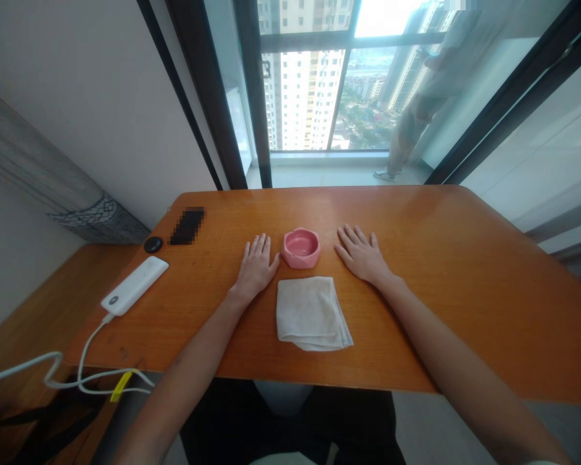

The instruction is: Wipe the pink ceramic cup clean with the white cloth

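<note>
A pink faceted bowl (301, 258), perhaps an ashtray, sits on the wooden table (392, 349) between my two hands. Just left of it my left hand (256, 266) lies flat, palm down, the thumb pointing at the bowl's side. To the bowl's right, a little farther off, my right hand (362, 255) also rests flat with fingers spread. Neither hand holds anything. Nearer to me than the bowl lies a folded white cloth (310, 313), its layers fanned slightly at the right edge.
On the table's left side are a white power bank (134, 286) with a white cable (84, 349), a small round black object (153, 245) and a pixelated dark rectangle (187, 226). Beyond the far edge stand glass doors; a reflected or blurred person (416, 110) shows at right.
</note>
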`<action>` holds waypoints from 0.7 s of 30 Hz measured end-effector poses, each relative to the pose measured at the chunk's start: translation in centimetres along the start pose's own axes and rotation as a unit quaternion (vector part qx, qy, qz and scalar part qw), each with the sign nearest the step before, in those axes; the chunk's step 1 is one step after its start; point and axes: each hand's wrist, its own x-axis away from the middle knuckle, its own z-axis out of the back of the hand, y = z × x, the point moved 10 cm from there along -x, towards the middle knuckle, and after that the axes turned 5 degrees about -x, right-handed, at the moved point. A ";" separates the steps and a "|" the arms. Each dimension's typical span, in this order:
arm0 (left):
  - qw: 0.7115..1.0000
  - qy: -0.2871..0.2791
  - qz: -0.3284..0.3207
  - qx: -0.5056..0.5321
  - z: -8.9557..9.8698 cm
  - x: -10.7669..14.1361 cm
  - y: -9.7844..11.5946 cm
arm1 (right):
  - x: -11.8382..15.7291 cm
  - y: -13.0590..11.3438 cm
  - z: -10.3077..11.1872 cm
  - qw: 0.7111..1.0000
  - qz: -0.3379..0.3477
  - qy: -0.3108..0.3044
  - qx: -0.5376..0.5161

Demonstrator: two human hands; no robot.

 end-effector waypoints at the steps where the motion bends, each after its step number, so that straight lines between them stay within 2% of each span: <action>1: 1.000 -0.001 0.001 0.005 0.3 0.0 0.2 | 0.0 0.0 0.0 1.000 -0.002 -0.002 -0.001; 4: 0.997 0.001 -0.031 0.069 1.6 0.1 1.8 | 0.0 0.0 0.1 1.000 -0.006 -0.004 -0.003; 7: 0.978 0.026 -0.127 0.161 4.0 0.5 5.0 | 0.0 -0.1 0.2 1.000 -0.003 -0.001 -0.004; 10: 0.966 0.026 -0.216 0.138 5.1 1.0 7.9 | 0.0 -0.2 0.2 1.000 0.000 0.004 -0.011; 12: 0.965 0.016 -0.245 0.096 5.0 0.9 8.8 | 0.0 -0.1 0.3 1.000 -0.001 0.006 -0.016; 14: 0.967 0.015 -0.246 0.066 4.9 0.3 8.5 | 0.0 -0.1 0.3 1.000 0.000 0.006 -0.018; 16: 0.973 0.017 -0.226 0.050 4.9 -0.6 7.2 | 0.1 -0.2 0.3 1.000 0.003 0.008 -0.017; 18: 0.980 0.022 -0.190 0.048 5.0 -1.8 5.0 | 0.1 -0.3 0.4 1.000 0.004 0.009 -0.014; 21: 0.991 0.051 -0.112 0.049 6.0 -4.0 0.4 | 0.1 -0.4 0.4 1.000 0.000 0.008 -0.007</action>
